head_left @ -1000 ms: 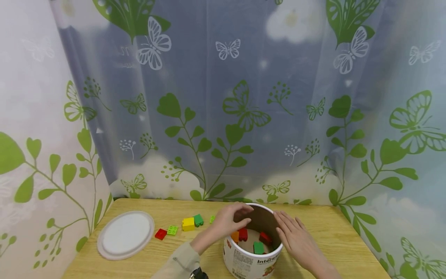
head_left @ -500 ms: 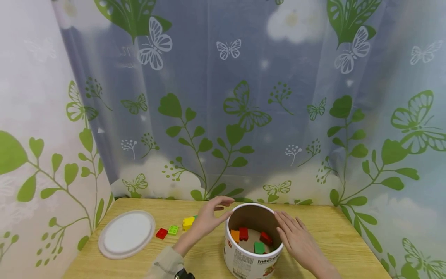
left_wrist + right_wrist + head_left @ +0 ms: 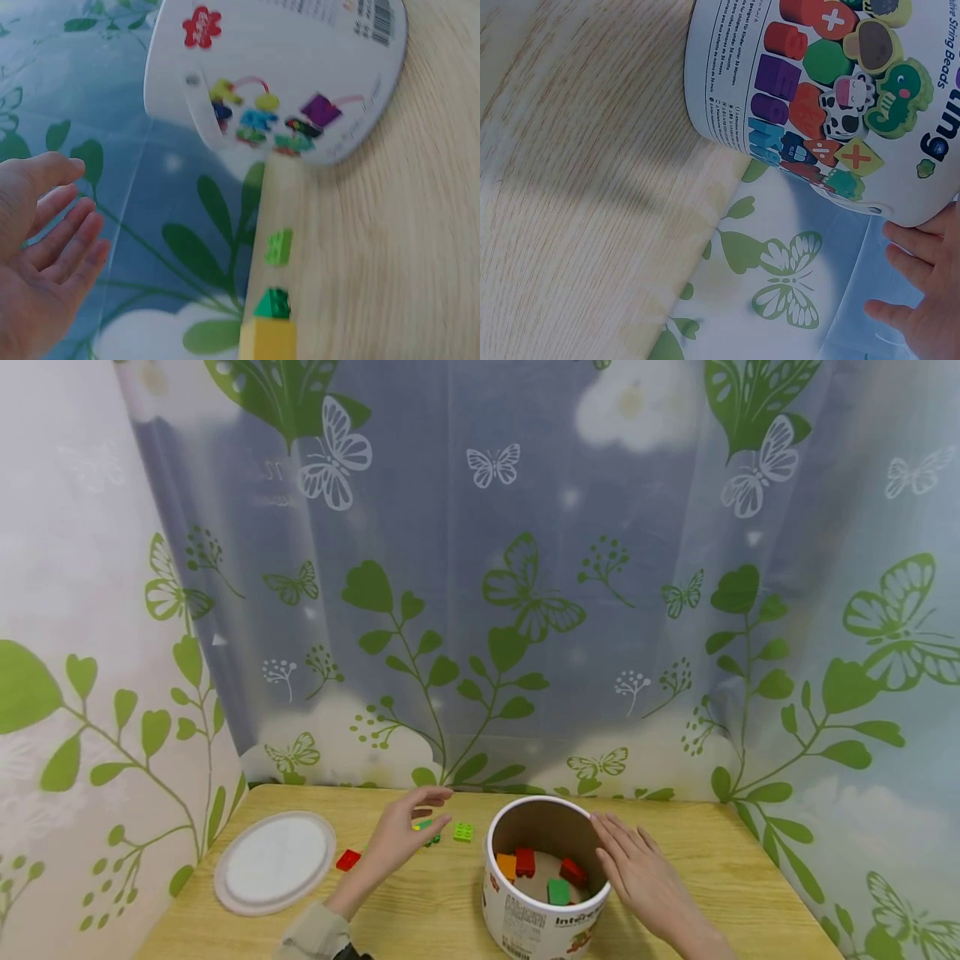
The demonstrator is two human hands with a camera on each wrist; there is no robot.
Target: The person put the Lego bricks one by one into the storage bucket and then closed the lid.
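Note:
A white round tub [image 3: 517, 914] with printed pictures stands at the table's front. Inside it lie an orange block [image 3: 506, 865], red blocks [image 3: 525, 862] and a green block [image 3: 558, 892]. My right hand [image 3: 641, 881] rests its straight fingers on the tub's right rim. Left of the tub, my left hand [image 3: 397, 837] hovers with loosely bent fingers, nothing held. It partly hides a green brick [image 3: 274, 303] and a yellow brick [image 3: 268, 341], which sit together on the table. A light green brick [image 3: 463, 832] lies between that hand and the tub.
A white round lid [image 3: 273, 864] lies at the table's left. A flat red brick [image 3: 348, 860] is to the lid's right, near my left forearm. Behind the wooden table [image 3: 705, 835] hangs a patterned curtain [image 3: 450, 610].
My left hand has moved left, from above the tub to over the bricks on the table, uncovering the light green brick. The right hand has stayed on the rim.

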